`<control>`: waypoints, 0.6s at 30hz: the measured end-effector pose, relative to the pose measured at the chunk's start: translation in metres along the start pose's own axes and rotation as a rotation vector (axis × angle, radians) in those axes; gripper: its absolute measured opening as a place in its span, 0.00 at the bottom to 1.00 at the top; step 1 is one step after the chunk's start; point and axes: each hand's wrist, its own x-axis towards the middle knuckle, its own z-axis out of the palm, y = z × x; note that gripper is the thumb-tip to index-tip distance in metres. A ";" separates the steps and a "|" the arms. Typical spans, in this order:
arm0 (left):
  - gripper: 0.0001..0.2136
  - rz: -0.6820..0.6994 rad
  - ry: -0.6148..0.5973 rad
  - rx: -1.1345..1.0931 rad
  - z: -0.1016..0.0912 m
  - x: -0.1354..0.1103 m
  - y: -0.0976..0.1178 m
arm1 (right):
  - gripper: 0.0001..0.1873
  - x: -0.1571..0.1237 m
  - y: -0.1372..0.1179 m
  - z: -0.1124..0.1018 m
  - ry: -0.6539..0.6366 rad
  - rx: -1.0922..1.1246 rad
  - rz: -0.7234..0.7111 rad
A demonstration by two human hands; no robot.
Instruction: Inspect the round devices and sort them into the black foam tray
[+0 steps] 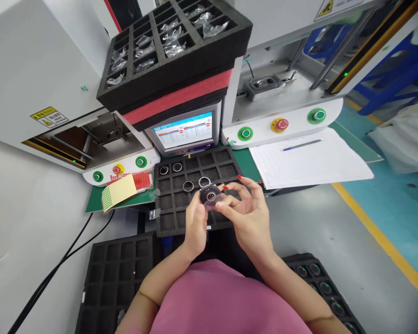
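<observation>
A round black smartwatch body [209, 191] is held up over the foam tray, its back with small metal contacts facing me. My left hand [195, 225] is closed on its left edge, thumb in front. The thumb and index finger of my right hand [249, 218] pinch at its lower right, where a piece of clear film [212, 203] shows; the other fingers are spread. Just behind, the black foam tray [174, 217] carries several round watch cases with silver rims, among them one [188, 186] close to my left fingers and another [177, 167] in the back row.
Two press machines with green buttons [246, 133] flank a small screen [184, 132]. Stacked foam trays [167, 69] with bagged parts stand above it. Paper sheets with a pen [303, 144] lie right, a yellow sticker sheet [120, 191] left. More trays [107, 278] sit below.
</observation>
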 end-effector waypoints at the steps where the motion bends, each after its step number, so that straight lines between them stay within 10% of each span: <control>1: 0.22 0.029 -0.037 0.022 -0.001 -0.001 0.000 | 0.34 0.000 0.000 0.000 0.004 0.001 0.002; 18: 0.14 -0.024 0.123 0.248 0.008 0.003 0.004 | 0.33 0.000 0.008 0.000 0.068 -0.079 -0.047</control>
